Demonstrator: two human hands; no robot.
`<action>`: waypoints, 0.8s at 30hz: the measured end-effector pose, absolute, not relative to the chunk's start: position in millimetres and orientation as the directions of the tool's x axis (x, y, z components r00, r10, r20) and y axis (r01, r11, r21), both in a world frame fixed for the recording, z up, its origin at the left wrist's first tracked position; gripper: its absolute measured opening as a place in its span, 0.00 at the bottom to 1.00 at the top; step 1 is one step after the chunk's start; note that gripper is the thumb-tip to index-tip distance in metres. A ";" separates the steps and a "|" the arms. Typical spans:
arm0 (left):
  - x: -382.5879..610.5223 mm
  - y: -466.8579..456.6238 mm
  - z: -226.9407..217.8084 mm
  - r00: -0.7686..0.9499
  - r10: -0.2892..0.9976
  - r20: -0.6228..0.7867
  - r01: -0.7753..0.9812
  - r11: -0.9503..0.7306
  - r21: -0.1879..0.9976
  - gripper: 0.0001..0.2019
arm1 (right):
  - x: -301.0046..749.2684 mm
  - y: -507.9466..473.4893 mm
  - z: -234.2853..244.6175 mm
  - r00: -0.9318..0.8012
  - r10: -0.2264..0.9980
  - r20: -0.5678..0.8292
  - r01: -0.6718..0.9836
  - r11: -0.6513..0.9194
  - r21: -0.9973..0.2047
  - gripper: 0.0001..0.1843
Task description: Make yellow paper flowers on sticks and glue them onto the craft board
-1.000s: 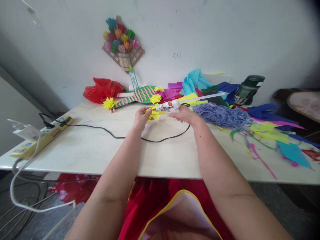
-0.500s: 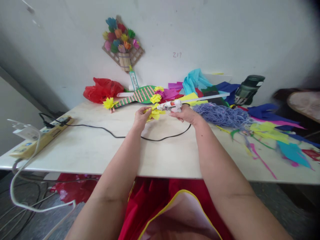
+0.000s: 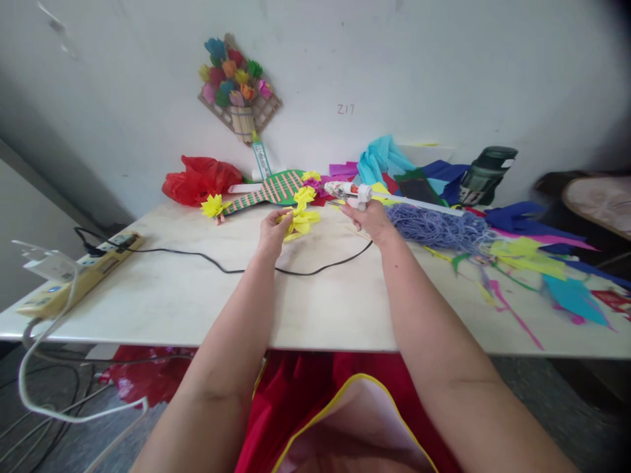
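Observation:
My left hand (image 3: 274,230) pinches a yellow paper flower (image 3: 302,223) by its left side, a little above the table. Closed round a white hot glue gun (image 3: 351,191) is my right hand (image 3: 367,218). A long glue stick (image 3: 419,202) juts from the gun's back end, and its nozzle is apart from the flower, up and to the right. Just behind the hands lies a green guitar-shaped craft (image 3: 282,188) with pink strips, bearing yellow flowers at both ends and a magenta one.
A black cord (image 3: 197,255) crosses the table from a power strip (image 3: 83,276) at left. To the right are a tangle of purple yarn (image 3: 438,226), paper scraps (image 3: 576,299) and a dark bottle (image 3: 488,174). A red plastic bag (image 3: 200,179) sits behind, near a glue tube (image 3: 261,156).
The glue gun has moved up and right, away from the yellow flower, in my right hand. My left hand keeps its hold on the flower, shifted slightly left.

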State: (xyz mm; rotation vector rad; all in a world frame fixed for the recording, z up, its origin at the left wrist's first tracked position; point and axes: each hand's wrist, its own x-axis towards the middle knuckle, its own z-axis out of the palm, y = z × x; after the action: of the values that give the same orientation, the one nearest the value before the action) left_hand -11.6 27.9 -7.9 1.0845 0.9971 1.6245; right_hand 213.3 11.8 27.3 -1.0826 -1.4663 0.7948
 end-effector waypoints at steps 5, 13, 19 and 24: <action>-14.8 27.7 -6.6 -0.202 0.952 0.228 -0.328 -0.286 0.900 0.18 | 215.8 23.4 18.3 0.120 0.905 0.408 0.424 0.325 -0.845 0.18; -21.7 25.8 -4.0 -0.228 0.950 0.212 -0.423 -0.293 0.857 0.18 | 213.0 21.2 14.8 -0.036 0.963 0.267 0.905 0.145 -0.399 0.27; -17.8 25.3 -5.4 -0.165 0.959 0.230 -0.418 -0.279 0.864 0.20 | 202.6 14.3 14.2 -0.174 0.980 0.098 0.962 0.190 -0.195 0.27; -11.9 23.0 -6.4 -0.094 0.965 0.243 -0.396 -0.260 0.881 0.22 | 196.0 17.6 6.6 -0.272 0.962 0.038 0.956 0.275 -0.105 0.30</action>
State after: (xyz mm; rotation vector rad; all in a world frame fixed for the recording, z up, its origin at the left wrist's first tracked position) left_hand -11.9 23.0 -6.4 1.0481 0.7861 1.5956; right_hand 196.0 17.6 6.6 -1.8356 -2.4320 0.0929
